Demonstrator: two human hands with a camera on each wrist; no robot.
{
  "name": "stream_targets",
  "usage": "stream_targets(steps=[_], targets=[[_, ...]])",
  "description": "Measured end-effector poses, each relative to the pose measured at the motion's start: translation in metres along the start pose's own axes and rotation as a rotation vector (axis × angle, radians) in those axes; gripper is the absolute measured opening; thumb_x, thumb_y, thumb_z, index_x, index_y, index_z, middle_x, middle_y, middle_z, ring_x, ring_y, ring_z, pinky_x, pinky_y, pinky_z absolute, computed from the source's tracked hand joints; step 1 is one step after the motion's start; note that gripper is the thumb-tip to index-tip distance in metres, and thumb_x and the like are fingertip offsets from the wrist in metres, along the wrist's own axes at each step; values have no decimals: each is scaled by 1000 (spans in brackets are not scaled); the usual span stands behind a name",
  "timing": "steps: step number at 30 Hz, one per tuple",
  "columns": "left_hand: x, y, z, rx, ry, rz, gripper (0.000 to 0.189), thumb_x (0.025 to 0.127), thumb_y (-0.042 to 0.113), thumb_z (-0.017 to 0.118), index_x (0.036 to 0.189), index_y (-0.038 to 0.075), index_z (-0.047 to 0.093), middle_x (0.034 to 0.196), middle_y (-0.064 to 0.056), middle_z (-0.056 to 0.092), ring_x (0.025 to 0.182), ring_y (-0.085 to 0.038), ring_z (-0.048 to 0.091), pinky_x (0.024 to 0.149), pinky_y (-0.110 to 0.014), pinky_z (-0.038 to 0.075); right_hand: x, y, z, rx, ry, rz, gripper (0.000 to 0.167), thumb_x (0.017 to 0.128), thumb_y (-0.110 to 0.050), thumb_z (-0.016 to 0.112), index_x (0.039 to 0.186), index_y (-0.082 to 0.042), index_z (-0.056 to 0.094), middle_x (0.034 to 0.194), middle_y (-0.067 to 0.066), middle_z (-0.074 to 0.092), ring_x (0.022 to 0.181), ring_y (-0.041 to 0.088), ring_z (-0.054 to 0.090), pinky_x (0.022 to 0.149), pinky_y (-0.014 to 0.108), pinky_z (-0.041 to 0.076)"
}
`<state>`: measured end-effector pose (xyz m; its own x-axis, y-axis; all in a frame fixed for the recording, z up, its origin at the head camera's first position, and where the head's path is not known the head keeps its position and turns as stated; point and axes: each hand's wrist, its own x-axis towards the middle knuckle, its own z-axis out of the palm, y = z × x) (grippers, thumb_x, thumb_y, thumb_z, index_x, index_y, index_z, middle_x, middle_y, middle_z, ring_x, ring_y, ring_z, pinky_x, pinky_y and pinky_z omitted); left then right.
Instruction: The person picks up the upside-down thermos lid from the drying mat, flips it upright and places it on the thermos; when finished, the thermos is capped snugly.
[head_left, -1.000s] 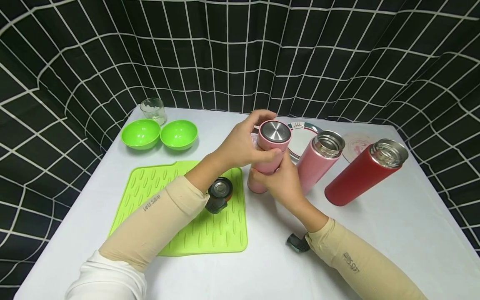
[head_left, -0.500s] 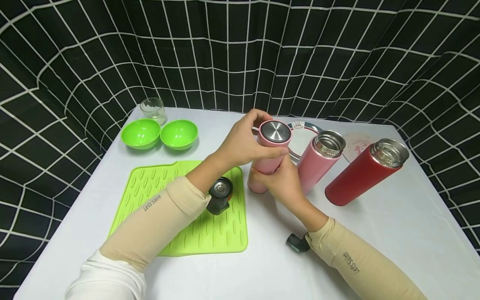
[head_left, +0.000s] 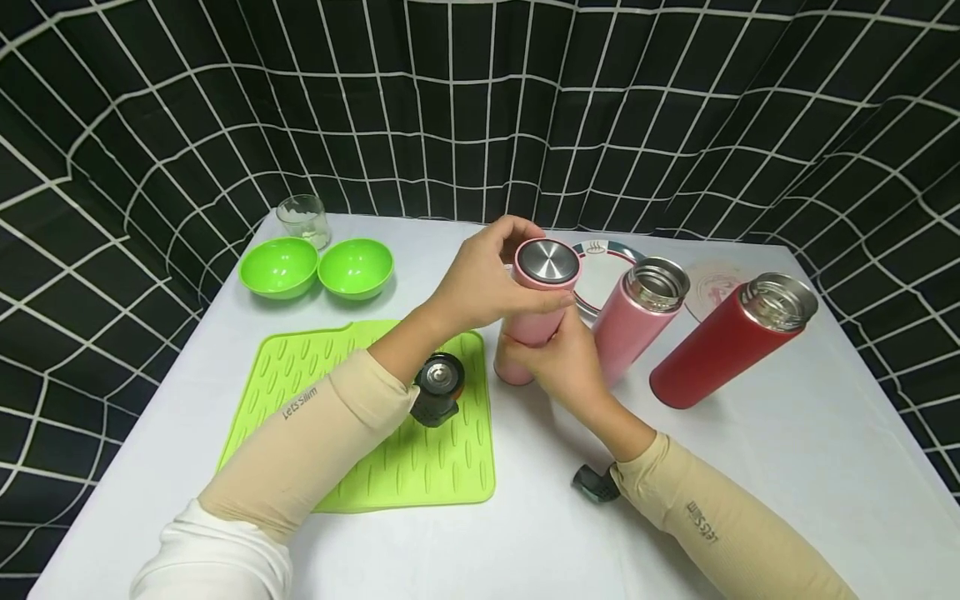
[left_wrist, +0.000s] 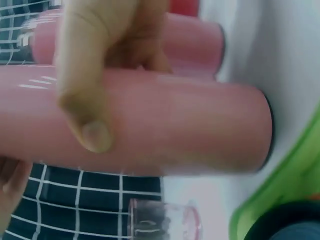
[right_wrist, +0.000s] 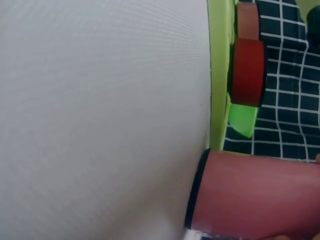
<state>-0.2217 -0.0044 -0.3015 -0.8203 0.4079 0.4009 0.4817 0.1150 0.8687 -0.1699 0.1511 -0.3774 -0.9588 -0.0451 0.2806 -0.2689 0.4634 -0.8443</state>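
A pink vacuum flask [head_left: 534, 327] stands upright, capped by a lid [head_left: 548, 261] with a brushed-steel top. My left hand [head_left: 476, 279] grips it at the lid, thumb across the front. Lower on the body, my right hand [head_left: 564, 362] wraps round it; in the left wrist view that hand's thumb [left_wrist: 85, 110] lies over the pink side. The flask's base [right_wrist: 200, 192] meets the white cloth in the right wrist view. To the right stand a second pink flask [head_left: 633, 329] and a red flask [head_left: 720, 358], both uncapped with bare steel necks.
A green ribbed mat [head_left: 300, 375] lies at left, carrying a red lid [right_wrist: 247, 72] and a pink lid [right_wrist: 248, 20]. Behind are two green bowls [head_left: 280, 267], a glass [head_left: 303, 221] and a plate [head_left: 600, 279]. A clear cup [left_wrist: 162, 220] sits behind the held flask.
My left thumb has slid right across the front of the flask, just under the lid's top, then stayed. My right hand keeps its grip. The head view has shifted slightly.
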Motion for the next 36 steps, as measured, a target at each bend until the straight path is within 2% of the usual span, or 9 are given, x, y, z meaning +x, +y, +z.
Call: stream_targets(steps=[3,7,12,15,18,23,28,30,36], targets=[[2,-3,-5,-105,-69,0,62,68,15,90,122,6,61,112,1,65,101,-14,61,89,-29,50,0,-1,-1,18,5,8,70,72,-18,84,131,-15,46,111,3,64,101,16,61,89,37,48],[0,-8,-6,-178,-143,-24,67,73,8,85,133,6,55,121,-2,61,107,-16,59,92,-32,49,-3,0,0,40,-4,16,71,72,-17,84,132,-14,45,112,3,64,101,17,61,90,38,48],[-8,-6,2,-19,-3,-2,85,65,27,93,131,11,41,119,2,54,104,-12,56,85,-30,51,-5,1,2,3,-1,10,70,71,-18,84,130,-12,46,110,4,64,100,17,62,88,38,49],[-10,-3,6,77,59,3,80,62,36,94,125,13,50,111,8,59,99,-9,56,80,-29,51,-5,2,1,-15,6,4,68,71,-17,84,128,-12,48,108,4,65,98,18,62,87,38,49],[-9,-3,6,82,48,7,69,64,36,93,121,15,60,107,13,65,97,-8,59,82,-30,50,-4,2,0,-11,6,10,68,71,-17,84,128,-13,47,109,3,65,98,17,62,87,37,49],[-1,-7,-2,-73,-48,26,63,68,19,91,125,9,65,111,6,68,104,-12,61,91,-32,48,0,-1,-1,27,2,26,71,70,-16,84,130,-14,46,111,3,64,100,16,61,90,37,48],[4,-16,-8,-344,-197,-37,64,73,-4,81,133,1,57,118,-8,66,107,-23,60,93,-37,50,2,-5,0,66,-9,46,70,70,-15,85,129,-15,47,110,2,64,99,16,61,89,38,49],[3,-17,-7,-365,-210,-40,66,75,-5,79,135,0,53,121,-10,63,110,-25,59,94,-39,49,2,-6,0,64,-9,54,72,69,-14,85,130,-15,47,111,2,64,99,17,61,89,38,48],[-4,-9,4,-99,-44,-9,73,70,20,89,128,8,48,120,1,55,104,-16,57,86,-32,51,1,-6,-1,35,-14,58,71,69,-15,86,129,-12,48,112,4,64,100,18,61,89,38,48]])
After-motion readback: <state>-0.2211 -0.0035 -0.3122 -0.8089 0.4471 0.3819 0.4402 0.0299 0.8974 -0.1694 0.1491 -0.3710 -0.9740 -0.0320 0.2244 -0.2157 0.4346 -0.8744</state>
